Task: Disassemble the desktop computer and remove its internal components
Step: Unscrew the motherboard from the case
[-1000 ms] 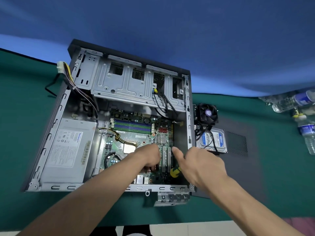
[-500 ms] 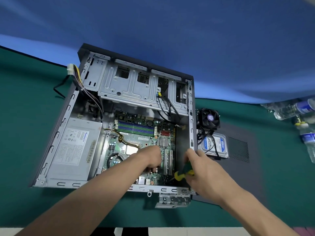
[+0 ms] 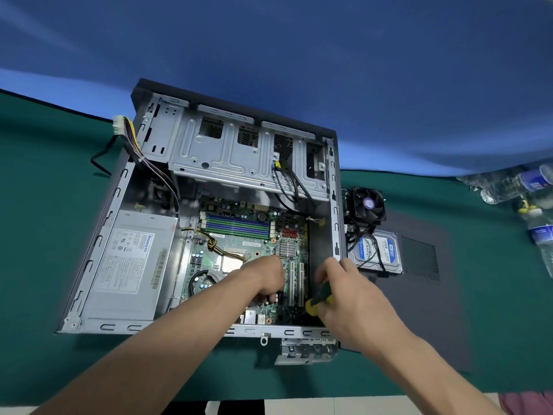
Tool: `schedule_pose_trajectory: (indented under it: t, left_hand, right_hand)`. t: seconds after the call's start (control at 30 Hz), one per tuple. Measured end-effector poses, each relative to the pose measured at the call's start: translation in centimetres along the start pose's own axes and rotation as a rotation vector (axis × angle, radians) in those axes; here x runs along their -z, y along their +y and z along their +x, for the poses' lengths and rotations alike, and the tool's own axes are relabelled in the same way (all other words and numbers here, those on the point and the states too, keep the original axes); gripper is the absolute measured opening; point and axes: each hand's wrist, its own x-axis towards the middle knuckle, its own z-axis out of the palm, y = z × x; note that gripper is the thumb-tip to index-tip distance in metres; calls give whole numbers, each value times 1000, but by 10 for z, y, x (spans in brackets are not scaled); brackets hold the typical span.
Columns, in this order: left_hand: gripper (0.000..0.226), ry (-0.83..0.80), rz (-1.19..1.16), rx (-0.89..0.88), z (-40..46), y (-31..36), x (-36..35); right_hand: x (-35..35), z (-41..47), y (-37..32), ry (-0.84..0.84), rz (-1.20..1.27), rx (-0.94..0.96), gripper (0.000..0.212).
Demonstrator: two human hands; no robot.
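overhead, computer case (image 3: 89, 259): open on the green desk (image 3: 45, 205).
left hand (image 3: 264, 278): fingers curled down on the motherboard (image 3: 254, 244); grip unclear.
right hand (image 3: 356, 298): clamped on screwdriver (image 3: 318, 299).

Head view, steeply down, close

The left hand (image 3: 264, 277) covers part of the motherboard (image 3: 239, 250), and what its curled fingers touch cannot be told. The right hand (image 3: 353, 295) hides most of the screwdriver (image 3: 318, 299) (its tip is not visible). The water bottles (image 3: 520, 184) are blurred and cut by the right edge.
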Motion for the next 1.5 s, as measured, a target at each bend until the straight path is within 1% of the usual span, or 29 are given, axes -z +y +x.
schedule_pose_trajectory:
  t: [0.03,0.1,0.2,0.27,0.33,0.43,0.47,0.5,0.53,0.6,0.67,0.73,0.83,0.9,0.93,1.0,1.03,1.07,1.17,1.2,1.27,1.33,1.37,1.43,1.5]
  left_hand:
    - [21,1,2,0,0,0,0]
    - [21,3,7,0,0,0,-1]
    - [23,3,1,-2,1,-1,-1]
    - [23,6,1,-4,1,-2,0]
    - [21,2,6,-8,2,-2,-1]
    - [22,2,12,-11,3,-2,-1]
    - [22,2,11,-13,3,-3,0]
    - [22,3,10,-14,3,-3,0]
    - [22,2,10,-14,3,-3,-1]
    - [21,0,4,-16,3,-3,-1]
    - [20,-3,-4,-18,3,-4,0]
    - [20,3,3,-19,4,-4,0]
    - [19,7,5,-20,5,-4,-1]
    - [20,6,-14,-12,5,-5,-1]
    - [20,7,-26,-8,5,-5,-2]
    - [20,10,-38,-6,6,-5,-2]
    - [20,12,-39,-7,6,-5,-3]
    - [20,12,-38,-8,6,-5,-3]
    - [22,3,-44,-9,5,-5,-2]
    - [22,1,-49,-8,4,-5,-2]
    - [23,3,-44,-9,4,-5,-2]
    - [23,5,-43,-10,5,-4,-2]
    - [23,4,-40,-10,5,-3,-2]
    - [21,1,-27,-11,5,-4,-2]
    - [22,-4,-36,-6,5,-5,-2]
  right_hand:
    - [0,0,1,-4,0,15,20]
    - [2,-1,2,10,-2,-2,20]
    - [3,0,3,8,61,12,9]
    - [3,-1,1,-4,44,36,17]
    - [2,-2,-1,31,26,39,17]
    - [1,-2,-1,24,73,56,6]
    - [1,-3,-2,18,78,79,14]
    - [1,-3,-3,12,66,78,17]
    - [0,-3,-3,36,52,79,16]
    - [0,-3,-4,65,35,72,21]
    - [-2,-2,-5,53,61,85,14]
    - [-1,-2,-6,54,73,93,21]
    - [-3,-4,-8,108,81,57,24]
    - [-8,-5,-9,113,180,30,14]
    - [-8,-6,-9,110,212,21,14]
    - [-9,-7,-8,106,217,15,26]
    - [-9,-7,-7,107,185,14,25]
    - [-7,-7,-6,117,160,6,20]
    - [-6,-6,-3,88,214,-23,9]
    - [-5,-5,-1,68,225,-13,9]
    - [-2,-5,0,18,249,1,18]
    - [-1,-5,0,-15,238,-1,18]
    - [-1,-4,0,-4,204,0,16]
    - [-2,-3,-1,42,155,0,19]
    - [-4,-1,1,63,177,12,10]
